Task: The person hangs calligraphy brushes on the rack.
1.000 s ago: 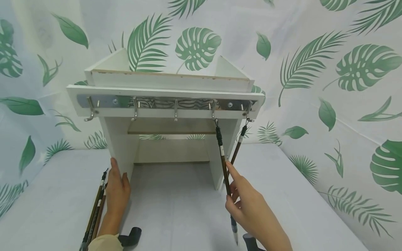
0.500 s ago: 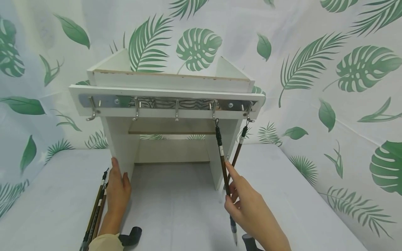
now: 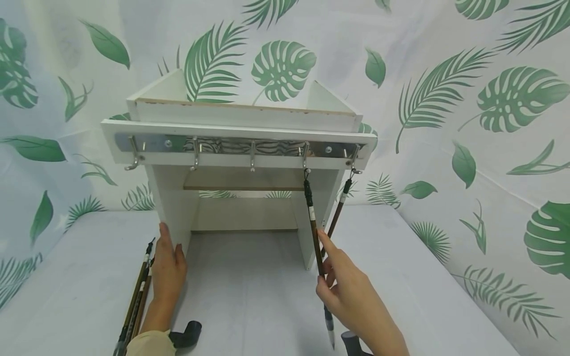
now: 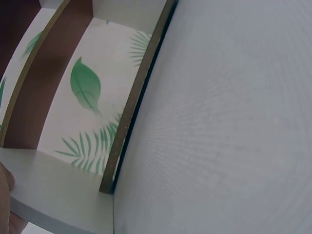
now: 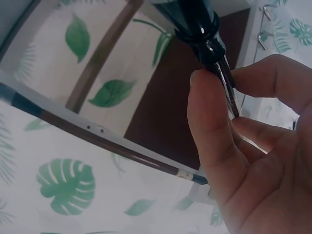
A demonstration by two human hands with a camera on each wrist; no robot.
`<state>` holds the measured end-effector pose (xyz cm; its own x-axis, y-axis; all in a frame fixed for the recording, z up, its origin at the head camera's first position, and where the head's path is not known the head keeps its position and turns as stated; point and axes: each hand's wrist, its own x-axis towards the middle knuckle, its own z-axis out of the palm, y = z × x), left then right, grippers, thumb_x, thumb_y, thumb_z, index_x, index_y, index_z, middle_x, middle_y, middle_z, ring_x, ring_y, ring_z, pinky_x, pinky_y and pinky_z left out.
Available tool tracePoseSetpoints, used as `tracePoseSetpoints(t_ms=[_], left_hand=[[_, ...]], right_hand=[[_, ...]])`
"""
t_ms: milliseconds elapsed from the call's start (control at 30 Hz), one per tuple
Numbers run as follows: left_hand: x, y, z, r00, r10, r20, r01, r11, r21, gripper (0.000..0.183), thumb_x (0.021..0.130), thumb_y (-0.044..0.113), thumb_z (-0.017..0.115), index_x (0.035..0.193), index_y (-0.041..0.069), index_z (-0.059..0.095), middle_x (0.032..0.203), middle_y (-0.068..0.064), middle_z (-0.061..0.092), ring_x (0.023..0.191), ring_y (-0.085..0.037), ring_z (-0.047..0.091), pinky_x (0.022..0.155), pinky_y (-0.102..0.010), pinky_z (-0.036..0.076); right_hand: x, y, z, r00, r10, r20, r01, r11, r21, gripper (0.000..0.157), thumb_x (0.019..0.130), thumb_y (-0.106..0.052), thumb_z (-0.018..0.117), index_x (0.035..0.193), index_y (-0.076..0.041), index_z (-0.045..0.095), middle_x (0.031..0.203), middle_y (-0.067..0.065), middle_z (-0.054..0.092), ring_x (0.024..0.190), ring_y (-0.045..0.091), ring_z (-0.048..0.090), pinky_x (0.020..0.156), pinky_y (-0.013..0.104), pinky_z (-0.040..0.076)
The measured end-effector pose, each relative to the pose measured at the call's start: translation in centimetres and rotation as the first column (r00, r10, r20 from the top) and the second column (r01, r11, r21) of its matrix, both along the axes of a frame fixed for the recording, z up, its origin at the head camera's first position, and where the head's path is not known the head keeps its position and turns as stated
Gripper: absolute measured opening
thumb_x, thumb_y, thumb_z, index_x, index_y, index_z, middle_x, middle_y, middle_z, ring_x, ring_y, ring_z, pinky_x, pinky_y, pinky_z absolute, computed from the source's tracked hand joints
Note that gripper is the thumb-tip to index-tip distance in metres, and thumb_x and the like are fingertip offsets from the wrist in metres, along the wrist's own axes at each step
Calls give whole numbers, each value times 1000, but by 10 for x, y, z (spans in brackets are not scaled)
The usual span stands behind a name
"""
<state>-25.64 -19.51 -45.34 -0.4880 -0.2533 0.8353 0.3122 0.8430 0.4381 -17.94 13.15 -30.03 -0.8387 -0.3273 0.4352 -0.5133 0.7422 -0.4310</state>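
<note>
My right hand pinches a calligraphy brush between thumb and fingers, bristle tip down. Its cord loop overlaps the lower end of the hook second from the right on the white shelf unit. In the right wrist view the thumb presses against the brush handle. A second calligraphy brush hangs from the rightmost hook, just behind. At the left, my left hand holds the front edge of the unit's side panel, thumb on the inner face, other fingers outside.
Several more brushes lie together on the white-covered table, just left of my left forearm. Other metal hooks line the front rail. A leaf-patterned backdrop rises behind the table.
My right hand has shifted slightly left with the brush, whose loop stays by the same hook. The left hand keeps its place on the panel.
</note>
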Motion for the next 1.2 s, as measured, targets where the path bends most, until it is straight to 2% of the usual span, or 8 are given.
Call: tracePoseSetpoints(t_ms=[233, 467, 667, 967, 1100, 1200], left_hand=[[1, 0, 2, 1000, 10, 14, -10, 1000, 6, 89, 80, -16, 52, 147, 23, 7, 115, -33, 46, 102, -49, 50, 73, -61, 47], [1, 0, 2, 1000, 22, 7, -22, 1000, -3, 87, 81, -16, 52, 147, 19, 8, 114, -33, 46, 101, -49, 50, 72, -60, 48], [1, 1, 2, 1000, 17, -5, -17, 1000, -12, 89, 80, -16, 53, 147, 21, 8, 113, -32, 46, 101, -49, 51, 74, -60, 48], [2, 1, 3, 1000, 10, 16, -10, 1000, -11, 88, 82, -14, 52, 147, 23, 7, 114, -32, 46, 103, -49, 50, 75, -59, 48], [2, 0, 3, 1000, 8, 16, -7, 1000, -7, 87, 82, -15, 52, 147, 22, 7, 114, -32, 46, 103, -49, 50, 75, -60, 47], [2, 1, 3, 1000, -1, 5, 1, 1000, -8, 88, 81, -16, 51, 147, 20, 7, 115, -32, 46, 102, -49, 51, 74, -60, 48]], right_hand=[[-3, -2, -3, 1000, 12, -12, -12, 1000, 5, 84, 72, 7, 63, 144, -15, 26, 77, -5, 48, 64, -2, 48, 52, 11, 47], [-14, -10, -15, 999, 9, 33, -8, 999, -47, 86, 73, 8, 61, 146, -17, 21, 77, -3, 50, 66, 1, 48, 54, 13, 48], [-27, -19, -35, 998, 23, -66, -28, 997, -68, 88, 73, 8, 62, 146, -12, 16, 79, -2, 50, 67, 3, 48, 56, 14, 50], [-39, -27, -54, 988, 25, -155, -43, 992, -115, 80, 72, 10, 62, 142, -1, 25, 85, 4, 51, 71, 7, 54, 55, 14, 50], [-47, -29, -65, 989, 25, -143, -43, 991, -125, 73, 73, 8, 62, 138, 3, 29, 83, 4, 52, 71, 9, 56, 56, 13, 50], [-52, -31, -75, 995, 27, -97, -39, 992, -122, 67, 75, 5, 62, 135, 2, 32, 84, 4, 52, 72, 10, 57, 58, 12, 50]])
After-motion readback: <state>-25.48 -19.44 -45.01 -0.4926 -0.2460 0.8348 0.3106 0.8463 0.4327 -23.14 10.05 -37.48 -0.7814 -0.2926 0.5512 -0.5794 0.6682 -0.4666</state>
